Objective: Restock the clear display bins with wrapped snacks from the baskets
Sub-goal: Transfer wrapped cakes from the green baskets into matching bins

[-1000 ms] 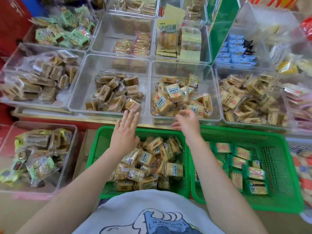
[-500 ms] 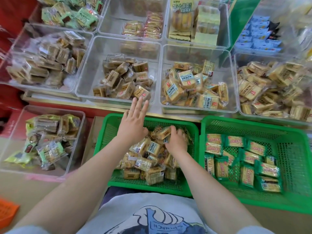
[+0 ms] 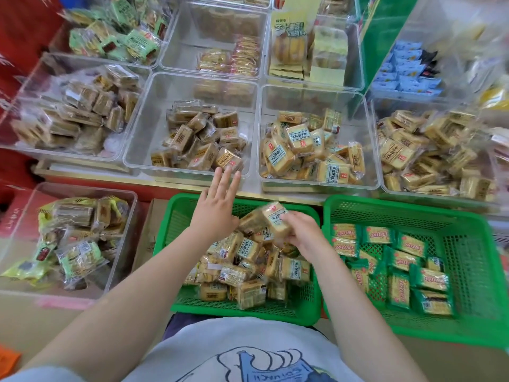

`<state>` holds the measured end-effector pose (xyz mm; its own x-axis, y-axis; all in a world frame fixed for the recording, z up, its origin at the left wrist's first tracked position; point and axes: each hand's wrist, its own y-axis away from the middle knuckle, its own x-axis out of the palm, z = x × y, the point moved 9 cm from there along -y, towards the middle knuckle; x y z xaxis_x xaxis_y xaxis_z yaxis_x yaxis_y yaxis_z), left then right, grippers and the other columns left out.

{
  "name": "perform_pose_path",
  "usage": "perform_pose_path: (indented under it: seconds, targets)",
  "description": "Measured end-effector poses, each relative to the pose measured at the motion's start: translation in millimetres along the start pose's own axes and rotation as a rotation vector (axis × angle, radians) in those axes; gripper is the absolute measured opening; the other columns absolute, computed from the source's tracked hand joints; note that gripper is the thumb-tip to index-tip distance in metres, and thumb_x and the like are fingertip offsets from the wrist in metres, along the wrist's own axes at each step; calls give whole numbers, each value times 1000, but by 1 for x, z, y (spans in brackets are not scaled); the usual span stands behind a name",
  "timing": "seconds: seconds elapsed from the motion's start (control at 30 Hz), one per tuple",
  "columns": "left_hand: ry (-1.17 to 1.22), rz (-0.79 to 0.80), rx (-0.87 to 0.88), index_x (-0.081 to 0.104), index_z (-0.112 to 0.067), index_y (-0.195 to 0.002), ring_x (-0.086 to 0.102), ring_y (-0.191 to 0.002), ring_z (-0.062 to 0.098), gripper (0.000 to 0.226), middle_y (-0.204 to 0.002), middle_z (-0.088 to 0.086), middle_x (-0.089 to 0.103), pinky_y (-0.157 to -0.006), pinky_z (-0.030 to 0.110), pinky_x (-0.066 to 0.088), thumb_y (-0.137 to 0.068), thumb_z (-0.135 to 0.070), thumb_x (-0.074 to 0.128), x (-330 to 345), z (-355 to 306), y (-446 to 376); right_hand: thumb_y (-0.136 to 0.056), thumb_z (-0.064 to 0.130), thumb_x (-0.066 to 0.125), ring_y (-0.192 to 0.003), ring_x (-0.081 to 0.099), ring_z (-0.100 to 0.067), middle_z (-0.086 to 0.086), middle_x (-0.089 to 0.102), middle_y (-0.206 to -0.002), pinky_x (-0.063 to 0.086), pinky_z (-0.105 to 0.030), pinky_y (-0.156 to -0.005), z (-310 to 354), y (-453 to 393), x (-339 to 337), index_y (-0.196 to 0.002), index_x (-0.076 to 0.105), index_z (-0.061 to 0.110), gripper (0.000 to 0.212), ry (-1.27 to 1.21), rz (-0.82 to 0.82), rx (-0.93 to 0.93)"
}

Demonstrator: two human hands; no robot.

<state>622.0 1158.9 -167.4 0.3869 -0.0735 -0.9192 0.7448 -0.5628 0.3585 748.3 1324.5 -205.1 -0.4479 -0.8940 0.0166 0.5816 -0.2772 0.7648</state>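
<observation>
A green basket [image 3: 176, 244] in front of me holds several wrapped tan snacks with blue labels. My right hand [image 3: 301, 235] grips one of these wrapped snacks [image 3: 275, 219], lifted above the pile at the basket's far side. My left hand [image 3: 217, 205] hovers flat with straight fingers over the basket's far rim, holding nothing. Beyond it stand two clear bins: one [image 3: 143, 133] with brown-labelled snacks, one [image 3: 369, 161] with blue-labelled snacks like the held one.
A second green basket [image 3: 473, 271] on the right holds green-wrapped snacks. A clear bin [image 3: 129, 216] of mixed packs sits low on the left. More clear bins [image 3: 176, 51] of snacks fill the shelf behind and to both sides.
My right hand dropped from the blue-label bin's edge into the basket, took hold of a wrapped snack and lifted it. My left hand stayed flat over the basket's far rim.
</observation>
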Motion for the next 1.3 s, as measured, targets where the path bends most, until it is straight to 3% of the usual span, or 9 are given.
perform_pose_path:
  seconds: [0.1,0.17,0.37,0.57,0.7,0.87,1.03,1.2,1.3]
  targets:
    - [5,6,-2,-27,-22,-154,-33,-147,24,105,-159,2,-36,-125,47,6,-94,-40,58,0,-1,0,-102,22,55,-62,57,-12,-8,67,-92,45,-25,-50,62,20,0,-110,62,8,18,-129,70,-147]
    - [3,5,1,-28,-22,-153,-33,-146,23,105,-159,1,-37,-125,46,5,-94,-41,58,0,-1,0,-102,25,55,-64,59,-11,-7,67,-97,46,-22,-49,107,24,-1,-117,60,7,24,-168,45,-265]
    - [0,13,1,-30,-23,-150,-33,-146,23,105,-158,1,-37,-124,45,4,-95,-39,58,-3,-1,2,-98,7,58,-82,70,-23,-19,66,-117,62,-37,-80,170,-6,-1,-136,49,6,39,-152,-97,-380]
    - [-6,17,-2,-29,-23,-152,-34,-146,23,104,-158,0,-38,-124,45,3,-95,-38,56,1,0,0,-99,3,54,-79,71,-21,-14,68,-104,62,-35,-77,124,5,-21,-119,58,7,21,-51,-190,-325]
    - [7,-6,-16,-28,-22,-153,-35,-145,24,105,-159,2,-38,-124,46,3,-94,-37,57,3,0,-2,-100,11,56,-73,69,-17,-9,69,-97,62,-33,-74,58,-4,-23,-109,63,9,12,209,-213,-213]
    - [-10,-35,-13,-26,-20,-154,-33,-147,25,103,-160,4,-35,-124,45,5,-94,-39,55,4,-1,-1,-95,17,59,-99,66,-24,-5,64,-122,56,-42,-91,-12,-44,12,-129,60,14,34,581,-99,-45]
    - [-22,-38,-2,-33,-24,-147,-33,-147,25,104,-158,2,-37,-125,47,8,-94,-40,55,6,2,-2,-100,17,58,-138,44,-34,-13,38,-156,41,-41,-110,-45,-72,26,-155,33,14,61,752,-97,9]
    - [6,-76,7,-32,-24,-147,-29,-148,26,105,-159,2,-35,-124,48,11,-91,-32,56,6,1,-2,-96,10,60,-143,37,-36,-16,36,-158,37,-42,-113,-60,-83,28,-157,27,13,70,849,-84,34]
    - [12,-75,3,-30,-24,-149,-30,-148,26,104,-160,3,-33,-124,48,11,-90,-32,56,5,0,-2,-91,21,72,-132,51,-33,-16,48,-149,45,-39,-104,-65,-80,21,-152,36,5,73,764,-45,111]
